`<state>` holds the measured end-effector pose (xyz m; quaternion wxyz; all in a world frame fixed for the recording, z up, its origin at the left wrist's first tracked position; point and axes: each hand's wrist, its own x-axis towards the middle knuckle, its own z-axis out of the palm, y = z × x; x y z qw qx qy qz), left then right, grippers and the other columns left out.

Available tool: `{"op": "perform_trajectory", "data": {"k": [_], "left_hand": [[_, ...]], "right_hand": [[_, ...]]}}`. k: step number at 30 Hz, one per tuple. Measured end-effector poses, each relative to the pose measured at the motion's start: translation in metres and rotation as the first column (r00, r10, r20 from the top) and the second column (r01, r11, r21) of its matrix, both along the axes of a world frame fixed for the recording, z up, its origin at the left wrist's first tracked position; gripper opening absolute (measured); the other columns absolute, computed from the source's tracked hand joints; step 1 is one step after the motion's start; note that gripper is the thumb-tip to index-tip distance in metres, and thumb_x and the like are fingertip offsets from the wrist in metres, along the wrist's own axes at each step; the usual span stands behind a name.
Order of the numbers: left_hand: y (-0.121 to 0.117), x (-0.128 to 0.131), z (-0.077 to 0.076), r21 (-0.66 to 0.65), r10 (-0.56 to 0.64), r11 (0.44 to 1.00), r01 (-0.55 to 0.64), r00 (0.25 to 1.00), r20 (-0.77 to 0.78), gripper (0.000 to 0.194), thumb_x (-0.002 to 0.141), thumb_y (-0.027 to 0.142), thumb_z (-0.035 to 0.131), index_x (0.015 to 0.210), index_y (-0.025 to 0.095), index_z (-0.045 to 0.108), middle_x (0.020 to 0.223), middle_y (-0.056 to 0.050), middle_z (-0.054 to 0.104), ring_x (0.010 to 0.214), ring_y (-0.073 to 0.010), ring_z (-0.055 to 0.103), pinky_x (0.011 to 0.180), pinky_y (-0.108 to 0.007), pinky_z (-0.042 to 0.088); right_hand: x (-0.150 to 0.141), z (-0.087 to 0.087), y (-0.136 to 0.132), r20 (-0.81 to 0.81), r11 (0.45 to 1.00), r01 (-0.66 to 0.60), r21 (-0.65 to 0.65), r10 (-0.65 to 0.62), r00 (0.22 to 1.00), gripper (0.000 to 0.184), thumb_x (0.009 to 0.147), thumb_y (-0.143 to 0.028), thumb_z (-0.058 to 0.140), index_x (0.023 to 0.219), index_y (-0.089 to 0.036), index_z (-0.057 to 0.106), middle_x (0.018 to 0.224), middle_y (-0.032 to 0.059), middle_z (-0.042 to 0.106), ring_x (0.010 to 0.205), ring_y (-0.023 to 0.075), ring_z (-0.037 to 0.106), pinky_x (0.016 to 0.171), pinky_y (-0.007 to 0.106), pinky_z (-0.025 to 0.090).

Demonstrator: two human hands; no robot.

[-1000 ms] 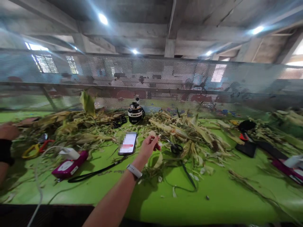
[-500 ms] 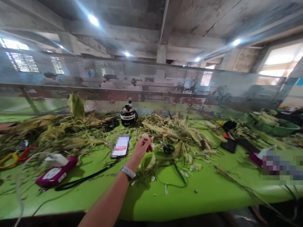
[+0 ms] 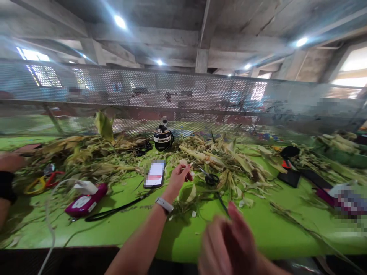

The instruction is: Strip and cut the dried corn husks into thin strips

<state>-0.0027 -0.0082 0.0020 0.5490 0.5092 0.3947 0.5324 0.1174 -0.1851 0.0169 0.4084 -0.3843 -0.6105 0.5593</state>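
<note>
My left hand (image 3: 180, 177) reaches out over the green table (image 3: 266, 235), a pale watch on its wrist, and pinches a small pale bit of corn husk (image 3: 184, 163). It hovers just right of a lit phone (image 3: 155, 173) lying flat and left of black scissors (image 3: 211, 178). Low in the foreground my right hand (image 3: 229, 244) is a blur, fingers spread, with nothing in it. Corn husks (image 3: 229, 160) are heaped beyond both hands.
A black jug (image 3: 163, 138) stands at the back by a perforated metal screen (image 3: 183, 99). A magenta power bank (image 3: 86, 199) with a white plug and cables lies on the left. Another person's hand (image 3: 10, 162) with a black wristband rests at far left, near red and yellow scissors (image 3: 43, 178).
My right hand has come up into view at the bottom, blurred by motion. The view has swung back to the left. My left hand keeps its pinch by the phone.
</note>
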Motion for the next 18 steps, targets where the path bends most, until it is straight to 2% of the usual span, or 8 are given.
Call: {"op": "perform_trajectory", "data": {"k": [1, 3, 5, 7, 9, 12, 18], "left_hand": [[0.0, 0.0, 0.0, 0.007, 0.004, 1.0, -0.004, 1.0, 0.002, 0.034, 0.069, 0.049, 0.063, 0.067, 0.018, 0.048, 0.05, 0.003, 0.054, 0.045, -0.0088, 0.05, 0.047, -0.02, 0.032], [0.0, 0.001, 0.001, 0.014, 0.014, 1.0, -0.014, 1.0, 0.021, 0.036, 0.068, 0.051, 0.063, 0.066, 0.018, 0.048, 0.048, 0.005, 0.051, 0.043, -0.008, 0.047, 0.046, -0.021, 0.031], [0.001, 0.001, 0.001, 0.01, 0.02, 1.0, -0.02, 0.999, 0.043, 0.038, 0.067, 0.053, 0.063, 0.066, 0.018, 0.048, 0.045, 0.007, 0.047, 0.04, -0.0068, 0.041, 0.044, -0.02, 0.029], [0.002, 0.003, 0.0, 0.0, 0.019, 1.0, -0.019, 0.999, 0.051, 0.039, 0.065, 0.055, 0.063, 0.067, 0.019, 0.048, 0.042, 0.009, 0.042, 0.037, -0.0061, 0.036, 0.041, -0.02, 0.027], [0.003, 0.004, -0.002, -0.005, 0.015, 1.0, -0.014, 0.998, 0.055, 0.04, 0.063, 0.056, 0.064, 0.068, 0.019, 0.049, 0.04, 0.01, 0.04, 0.035, -0.0059, 0.033, 0.04, -0.02, 0.025], [0.003, 0.006, -0.004, -0.013, 0.025, 1.0, -0.024, 0.998, 0.062, 0.039, 0.064, 0.055, 0.065, 0.07, 0.019, 0.051, 0.039, 0.01, 0.04, 0.035, -0.0061, 0.034, 0.039, -0.02, 0.024], [0.004, 0.006, -0.007, 0.017, -0.041, 0.999, 0.043, 0.997, -0.062, 0.037, 0.066, 0.053, 0.063, 0.066, 0.017, 0.054, 0.042, 0.006, 0.049, 0.038, -0.008, 0.042, 0.042, -0.022, 0.032]], "right_hand": [[0.005, 0.009, 0.03, -0.018, 0.999, -0.021, -0.031, 0.021, 1.0, 0.068, 0.087, -0.065, 0.015, 0.057, -0.019, 0.055, 0.049, 0.0033, 0.056, 0.04, 0.0138, 0.052, 0.044, 0.026, 0.043], [0.015, 0.019, 0.088, -0.011, 0.988, 0.157, 0.004, -0.157, 0.988, 0.059, 0.084, -0.066, 0.033, 0.058, -0.018, 0.056, 0.052, 0.0019, 0.056, 0.043, 0.0114, 0.051, 0.048, 0.024, 0.044], [0.02, 0.017, 0.133, 0.133, 0.954, 0.299, 0.012, -0.298, 0.945, 0.055, 0.075, -0.067, 0.049, 0.052, -0.018, 0.051, 0.046, -0.0015, 0.05, 0.04, 0.0092, 0.047, 0.042, 0.022, 0.04], [0.02, 0.007, 0.161, 0.25, 0.963, 0.27, 0.0, -0.261, 0.932, 0.055, 0.074, -0.068, 0.049, 0.052, -0.018, 0.05, 0.043, -0.0031, 0.048, 0.035, 0.0084, 0.043, 0.037, 0.021, 0.035], [0.015, -0.005, 0.175, 0.259, 0.977, 0.213, 0.029, -0.213, 0.942, 0.052, 0.074, -0.066, 0.05, 0.053, -0.019, 0.049, 0.041, -0.0044, 0.046, 0.033, 0.0082, 0.041, 0.034, 0.02, 0.033], [0.009, -0.018, 0.18, 0.192, 0.98, 0.188, 0.072, -0.199, 0.961, 0.046, 0.074, -0.061, 0.054, 0.056, -0.02, 0.045, 0.041, -0.0065, 0.044, 0.035, 0.0078, 0.04, 0.035, 0.02, 0.032], [0.017, -0.025, 0.178, 0.133, 0.974, 0.193, 0.12, -0.208, 0.969, 0.038, 0.074, -0.054, 0.055, 0.059, -0.02, 0.048, 0.046, -0.0065, 0.046, 0.037, 0.0077, 0.041, 0.038, 0.021, 0.032]]}}
